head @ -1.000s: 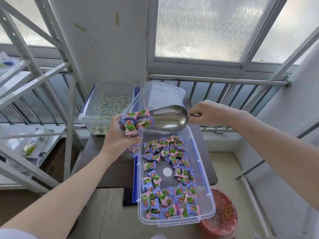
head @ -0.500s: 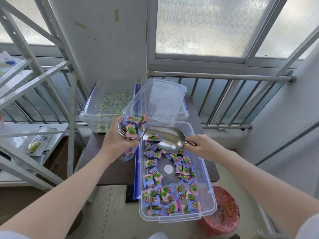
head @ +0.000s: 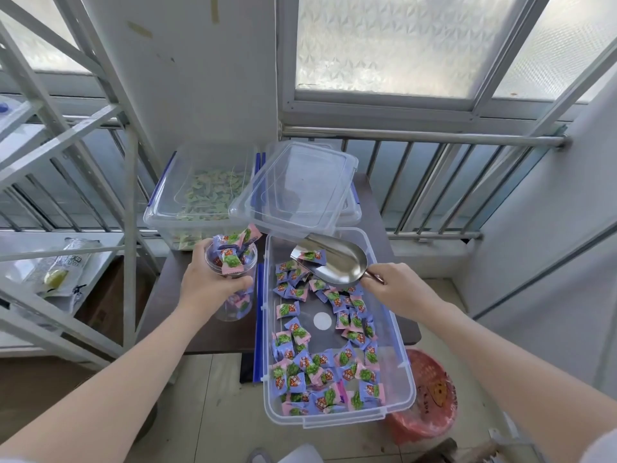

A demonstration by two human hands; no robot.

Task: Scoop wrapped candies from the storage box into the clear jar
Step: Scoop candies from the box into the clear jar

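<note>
My left hand (head: 208,284) grips the clear jar (head: 233,262), which stands upright left of the storage box and is heaped with wrapped candies past its rim. My right hand (head: 399,290) holds the handle of a metal scoop (head: 334,262). The scoop lies low over the far end of the clear storage box (head: 394,349), with one candy at its front lip. Several purple-and-pink wrapped candies (head: 320,369) are spread over the box floor, thickest at the near end.
A loose clear lid (head: 293,188) leans behind the box. A second lidded box (head: 197,192) with pale green candies sits at the back left of the small dark table (head: 167,315). A metal rack (head: 66,162) stands left, a red bin (head: 430,406) lower right.
My right hand has brought the scoop down from the jar's mouth into the far end of the box. The jar has come down a little, still in my left hand.
</note>
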